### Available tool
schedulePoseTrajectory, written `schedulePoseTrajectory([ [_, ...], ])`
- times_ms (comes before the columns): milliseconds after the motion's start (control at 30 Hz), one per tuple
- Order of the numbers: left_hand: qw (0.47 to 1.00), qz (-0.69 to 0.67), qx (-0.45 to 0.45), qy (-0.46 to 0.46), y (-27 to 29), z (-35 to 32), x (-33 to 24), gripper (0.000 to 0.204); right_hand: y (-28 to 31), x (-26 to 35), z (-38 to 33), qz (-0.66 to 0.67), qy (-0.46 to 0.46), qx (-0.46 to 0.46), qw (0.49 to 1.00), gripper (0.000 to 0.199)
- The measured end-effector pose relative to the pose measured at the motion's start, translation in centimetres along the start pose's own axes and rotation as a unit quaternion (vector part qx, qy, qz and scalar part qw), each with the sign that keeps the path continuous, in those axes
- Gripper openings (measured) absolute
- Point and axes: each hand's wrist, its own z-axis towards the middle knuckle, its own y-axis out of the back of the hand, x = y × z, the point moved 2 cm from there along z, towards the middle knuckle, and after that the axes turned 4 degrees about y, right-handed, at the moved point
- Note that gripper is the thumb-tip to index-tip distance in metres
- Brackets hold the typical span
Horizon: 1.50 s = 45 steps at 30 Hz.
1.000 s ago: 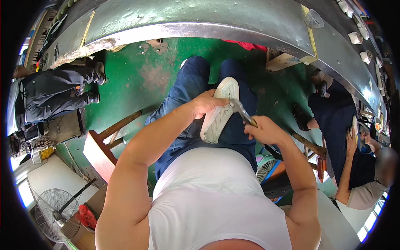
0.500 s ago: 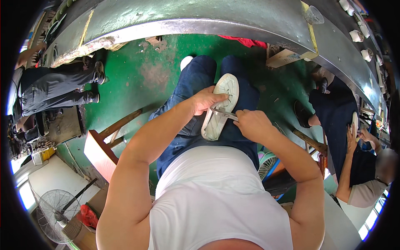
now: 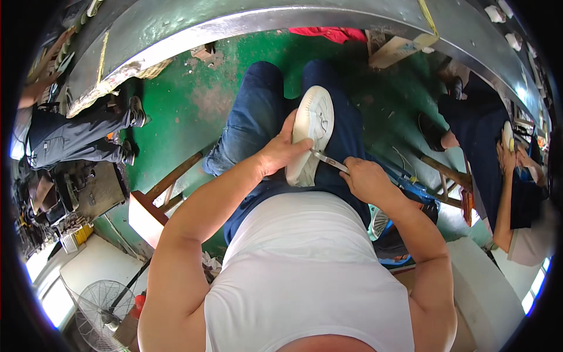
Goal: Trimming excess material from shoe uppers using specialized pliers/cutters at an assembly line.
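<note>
A white shoe [image 3: 319, 120] lies over my lap with its toe pointing away from me, its pleated underside facing up and its left edge turned partly into sight. My left hand [image 3: 282, 151] grips it from the left side, thumb on top and fingers running under and along the edge. In my right hand [image 3: 368, 180] are metal pincers [image 3: 331, 161]. Their tip touches the shoe's middle close to my left thumb; the handles disappear into my fist. Whether the jaws pinch any material is too small to see.
A long metal-topped bench [image 3: 246, 22] curves across the far side, with red cloth [image 3: 328, 34] beneath it. At right a co-worker's hands [image 3: 509, 157] hold another shoe. Another person's legs [image 3: 88, 136] show at left. Behind on the left stands a wire fan [image 3: 105, 311].
The shoe has tilted, showing more of its left side. My left fingers have slid along that edge, and the pincers have turned, their tip now beside my thumb. The whole view has shifted slightly.
</note>
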Motion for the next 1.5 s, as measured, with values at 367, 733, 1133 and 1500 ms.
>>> schedulePoseTrajectory([
  [367, 0.987, 0.080, -0.126, -0.061, -1.1, 1.1, 2.2, 0.086, -1.4, 2.0, -1.7, -0.170, 0.052, -0.037, 0.983, 0.014],
  [733, 0.962, 0.272, 0.001, -0.016, 0.7, -2.1, 3.8, 0.117, 2.4, -0.9, -2.0, 0.099, -0.002, 0.174, 0.980, 0.025],
  [1133, 0.939, 0.328, 0.085, -0.057, 2.3, -3.6, -5.6, 0.112, -0.2, -2.3, -1.7, 0.366, -0.036, -0.073, 0.927, 0.035],
  [1500, 0.909, 0.410, 0.046, -0.059, 1.2, 2.7, -5.7, 0.055, 1.3, -1.1, -0.6, 0.550, -0.142, 0.075, 0.819, 0.028],
])
